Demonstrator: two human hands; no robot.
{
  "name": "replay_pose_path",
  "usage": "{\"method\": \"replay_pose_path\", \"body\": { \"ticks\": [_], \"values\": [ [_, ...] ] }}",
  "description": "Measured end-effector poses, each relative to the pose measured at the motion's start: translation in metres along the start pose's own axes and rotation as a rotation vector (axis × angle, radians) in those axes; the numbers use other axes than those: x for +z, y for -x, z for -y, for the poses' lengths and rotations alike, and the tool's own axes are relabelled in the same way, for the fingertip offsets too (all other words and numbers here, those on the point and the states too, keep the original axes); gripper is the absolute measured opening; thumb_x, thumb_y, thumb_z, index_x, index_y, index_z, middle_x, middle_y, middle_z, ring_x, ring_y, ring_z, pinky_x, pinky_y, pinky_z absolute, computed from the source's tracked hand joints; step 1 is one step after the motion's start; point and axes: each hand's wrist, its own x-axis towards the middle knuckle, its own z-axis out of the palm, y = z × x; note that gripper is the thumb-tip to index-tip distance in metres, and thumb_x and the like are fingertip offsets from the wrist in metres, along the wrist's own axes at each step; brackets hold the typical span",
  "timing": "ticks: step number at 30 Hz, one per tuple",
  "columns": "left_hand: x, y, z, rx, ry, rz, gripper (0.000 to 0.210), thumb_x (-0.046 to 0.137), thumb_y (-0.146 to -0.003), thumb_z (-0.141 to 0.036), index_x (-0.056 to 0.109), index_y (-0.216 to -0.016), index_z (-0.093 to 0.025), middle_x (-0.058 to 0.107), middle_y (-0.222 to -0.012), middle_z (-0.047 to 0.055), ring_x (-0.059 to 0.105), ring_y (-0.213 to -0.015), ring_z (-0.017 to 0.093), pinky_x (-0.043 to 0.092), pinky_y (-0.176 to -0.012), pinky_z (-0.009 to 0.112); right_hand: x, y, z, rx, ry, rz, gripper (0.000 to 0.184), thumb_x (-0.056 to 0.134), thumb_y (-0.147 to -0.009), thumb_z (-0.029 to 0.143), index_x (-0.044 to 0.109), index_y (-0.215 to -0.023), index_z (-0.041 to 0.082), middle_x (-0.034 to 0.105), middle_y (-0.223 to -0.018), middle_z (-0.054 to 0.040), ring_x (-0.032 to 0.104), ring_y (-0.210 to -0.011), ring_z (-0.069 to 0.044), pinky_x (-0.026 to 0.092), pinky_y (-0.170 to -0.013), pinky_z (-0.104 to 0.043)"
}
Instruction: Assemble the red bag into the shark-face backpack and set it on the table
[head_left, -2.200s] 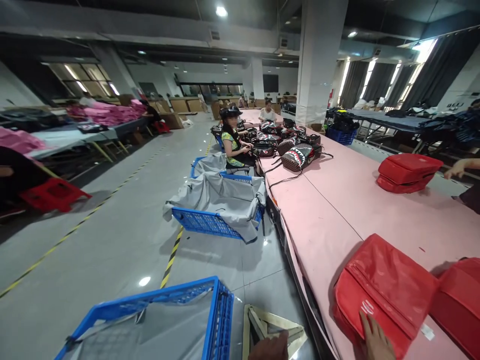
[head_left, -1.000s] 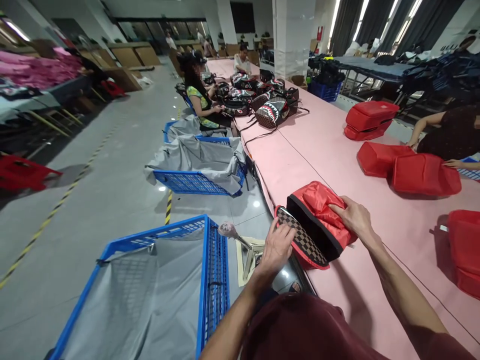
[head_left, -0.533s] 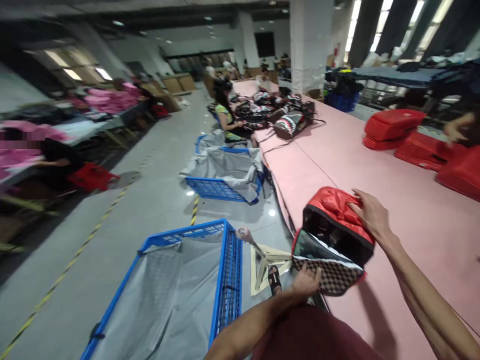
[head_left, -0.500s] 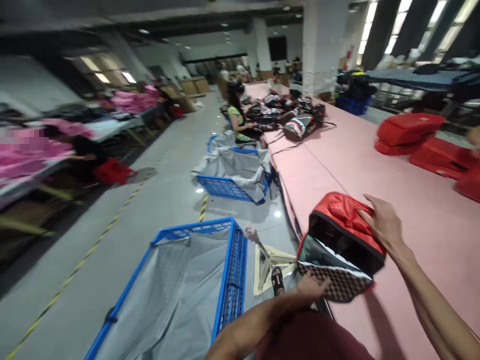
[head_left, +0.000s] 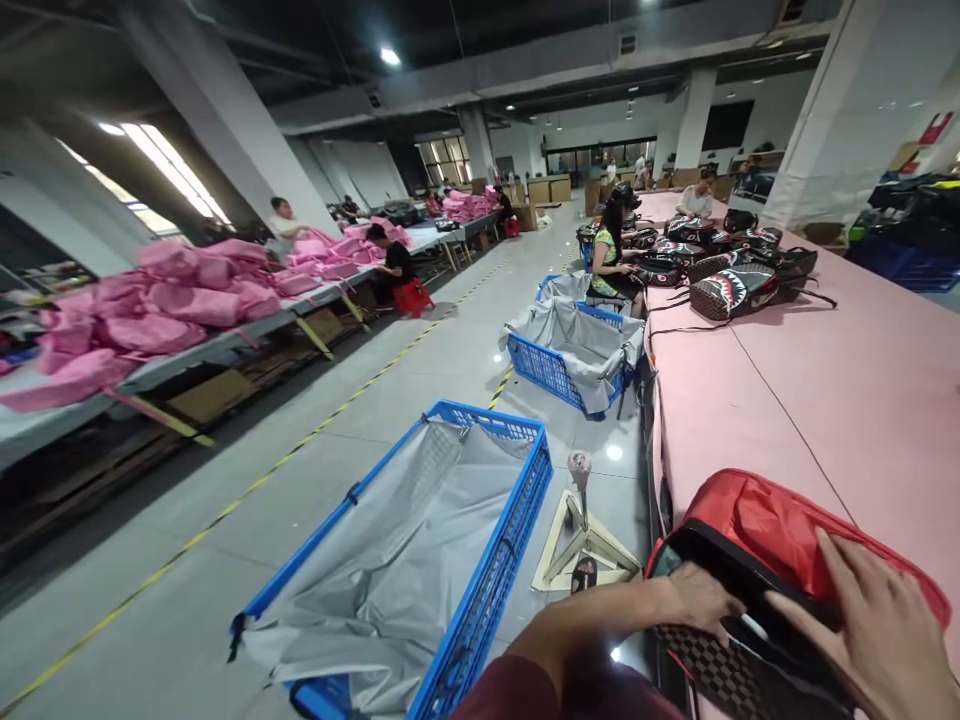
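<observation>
A red backpack (head_left: 765, 525) with a checkered brown front panel lies open at the near edge of the long pink table (head_left: 810, 400). My left hand (head_left: 701, 600) grips the bag's open rim at the table edge. On the red top of the backpack my right hand (head_left: 881, 630) presses down with fingers spread. The bag's dark opening shows between the two hands.
A blue crate lined with grey cloth (head_left: 420, 560) stands on the floor to my left, with a second one (head_left: 577, 355) farther on. A wooden stand with a knob (head_left: 581, 530) sits between crate and table. A seated person (head_left: 611, 260) works by shark-print backpacks (head_left: 731, 290). Pink bags (head_left: 172, 310) pile on the left tables.
The view swung left and lowered. The backpack now lies closer to me, my left hand moved up to its open rim, and my right hand stays on the red top.
</observation>
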Motion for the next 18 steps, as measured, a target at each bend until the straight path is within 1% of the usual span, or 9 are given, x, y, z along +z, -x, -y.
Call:
{"method": "replay_pose_path", "body": {
  "ticks": [2, 4, 7, 10, 12, 14, 16, 17, 18],
  "values": [
    [0.004, 0.018, -0.013, -0.064, -0.004, 0.053, 0.042, 0.073, -0.098, -0.043, 0.077, -0.130, -0.015, 0.083, -0.115, 0.014, 0.078, -0.104, 0.033, 0.058, -0.070, 0.040, -0.001, 0.002, 0.016, -0.066, 0.058, -0.003, 0.095, 0.033, -0.108, 0.071, 0.018, -0.181, 0.013, 0.065, -0.149, -0.0294, 0.064, -0.130, -0.054, 0.049, -0.103, -0.072],
    [0.003, 0.043, -0.025, -0.107, 0.015, 0.081, 0.048, 0.066, -0.102, -0.051, 0.073, -0.133, -0.015, 0.083, -0.104, 0.013, 0.079, -0.091, 0.032, 0.056, -0.062, 0.040, -0.004, 0.002, 0.029, -0.086, 0.046, -0.010, 0.081, 0.036, -0.112, 0.053, 0.016, -0.182, 0.020, 0.065, -0.151, -0.0243, 0.065, -0.130, -0.050, 0.046, -0.110, -0.071],
    [0.000, 0.085, -0.032, -0.162, 0.026, 0.078, 0.051, 0.062, -0.105, -0.057, 0.069, -0.135, -0.017, 0.082, -0.096, 0.011, 0.079, -0.083, 0.032, 0.053, -0.060, 0.037, -0.007, -0.007, 0.041, -0.124, -0.026, -0.058, 0.072, 0.044, -0.113, 0.037, 0.025, -0.181, 0.027, 0.073, -0.143, -0.0124, 0.070, -0.124, -0.039, 0.048, -0.113, -0.056],
    [-0.002, 0.125, -0.032, -0.237, -0.039, 0.034, 0.052, 0.063, -0.103, -0.063, 0.070, -0.128, -0.017, 0.082, -0.094, 0.009, 0.079, -0.077, 0.030, 0.049, -0.059, 0.035, -0.002, -0.027, 0.054, -0.176, -0.075, -0.133, 0.066, 0.050, -0.114, 0.030, 0.036, -0.178, 0.028, 0.079, -0.132, -0.0042, 0.072, -0.118, -0.030, 0.050, -0.105, -0.043],
    [-0.001, 0.148, -0.034, -0.324, -0.055, 0.014, 0.055, 0.068, -0.098, -0.068, 0.072, -0.121, -0.018, 0.082, -0.093, 0.008, 0.079, -0.075, 0.029, 0.049, -0.058, 0.036, 0.006, -0.041, 0.069, -0.209, -0.118, -0.162, 0.053, 0.052, -0.115, 0.031, 0.053, -0.168, 0.025, 0.081, -0.125, -0.0029, 0.073, -0.114, -0.027, 0.051, -0.099, -0.039],
    [0.004, 0.169, -0.038, -0.440, -0.030, 0.015, 0.059, 0.071, -0.094, -0.073, 0.073, -0.119, -0.019, 0.083, -0.098, 0.008, 0.081, -0.082, 0.031, 0.054, -0.063, 0.037, 0.014, -0.055, 0.088, -0.236, -0.182, -0.179, 0.037, 0.052, -0.116, 0.034, 0.069, -0.147, 0.020, 0.082, -0.119, -0.0042, 0.074, -0.108, -0.024, 0.052, -0.094, -0.036],
    [0.008, 0.190, -0.043, -0.539, 0.036, 0.004, 0.063, 0.074, -0.091, -0.075, 0.073, -0.124, -0.022, 0.084, -0.104, 0.006, 0.083, -0.089, 0.032, 0.060, -0.069, 0.037, 0.023, -0.067, 0.106, -0.246, -0.264, -0.187, 0.032, 0.049, -0.118, 0.035, 0.075, -0.128, 0.018, 0.082, -0.114, -0.0055, 0.076, -0.102, -0.021, 0.054, -0.089, -0.033],
    [0.010, 0.201, -0.045, -0.565, 0.062, -0.042, 0.061, 0.075, -0.091, -0.073, 0.072, -0.127, -0.024, 0.084, -0.107, 0.005, 0.083, -0.093, 0.031, 0.062, -0.073, 0.037, 0.027, -0.073, 0.115, -0.251, -0.304, -0.191, 0.032, 0.048, -0.118, 0.034, 0.075, -0.123, 0.018, 0.082, -0.112, -0.0055, 0.077, -0.100, -0.020, 0.055, -0.087, -0.031],
    [0.011, 0.212, -0.047, -0.559, 0.073, -0.126, 0.054, 0.076, -0.093, -0.069, 0.073, -0.126, -0.026, 0.084, -0.107, 0.004, 0.083, -0.095, 0.030, 0.063, -0.074, 0.035, 0.031, -0.078, 0.123, -0.252, -0.343, -0.186, 0.032, 0.047, -0.118, 0.033, 0.076, -0.121, 0.018, 0.082, -0.109, -0.0052, 0.078, -0.098, -0.019, 0.056, -0.084, -0.029]
  ]
}}
